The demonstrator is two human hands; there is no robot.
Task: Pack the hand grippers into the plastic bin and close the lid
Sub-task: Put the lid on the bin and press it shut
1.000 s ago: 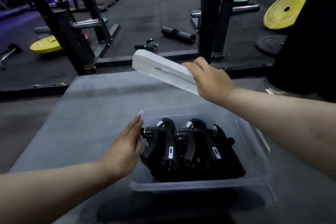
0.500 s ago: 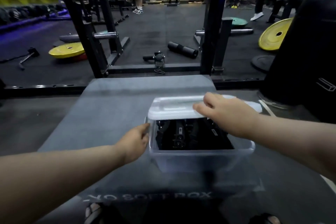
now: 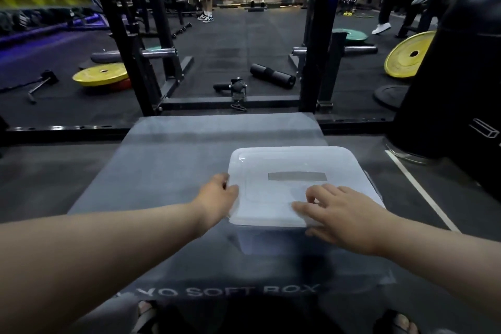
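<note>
Lid (image 3: 284,165), frame centre: laid on bin (image 3: 265,244). Left hand (image 3: 217,195) pinches its left rim; right hand (image 3: 339,211), fingers flat, presses top. Step: closing. Next: likely press rims home.

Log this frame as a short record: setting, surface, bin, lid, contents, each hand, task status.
setting: gym floor, yellow weight plate behind
surface: grey soft box
bin: clear plastic bin on the soft box
lid: white lid lying flat over the bin
contents: hidden under the lid
left: left hand touches the lid's left edge; grip unclear
right: right hand rests on the lid, fingers spread
status: lid on; latched or not, cannot tell
</note>
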